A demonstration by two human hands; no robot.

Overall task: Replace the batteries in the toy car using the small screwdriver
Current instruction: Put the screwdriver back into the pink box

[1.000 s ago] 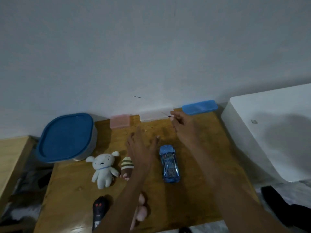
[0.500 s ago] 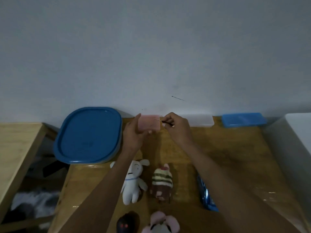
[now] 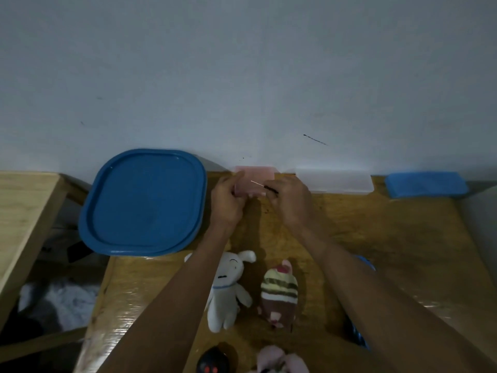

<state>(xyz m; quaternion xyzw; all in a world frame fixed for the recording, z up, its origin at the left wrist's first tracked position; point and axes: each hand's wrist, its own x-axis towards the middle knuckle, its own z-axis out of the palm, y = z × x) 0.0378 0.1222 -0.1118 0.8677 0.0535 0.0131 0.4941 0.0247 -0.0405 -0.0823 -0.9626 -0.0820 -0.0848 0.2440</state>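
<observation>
Holding the small screwdriver (image 3: 265, 186) pinched in the right hand (image 3: 291, 203), left hand (image 3: 228, 200) gripping the pink box (image 3: 255, 181); toy car (image 3: 364, 263) untouched under the right forearm, batteries apparently unchanged.

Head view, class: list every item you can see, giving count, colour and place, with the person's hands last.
Lidded container: 1, blue lid, table's far left.
Pink box: 1, by wall, left hand grips it.
Clear box: 1, by wall.
Blue box: 1, far right.
Screwdriver: 1, thin, dark handle, in right hand.
Plush toys: white, striped, pink, near edge.
Black remote: 1, bottom.
Toy car: 1, blue, mostly hidden under right arm.
Hands: left, right.
</observation>
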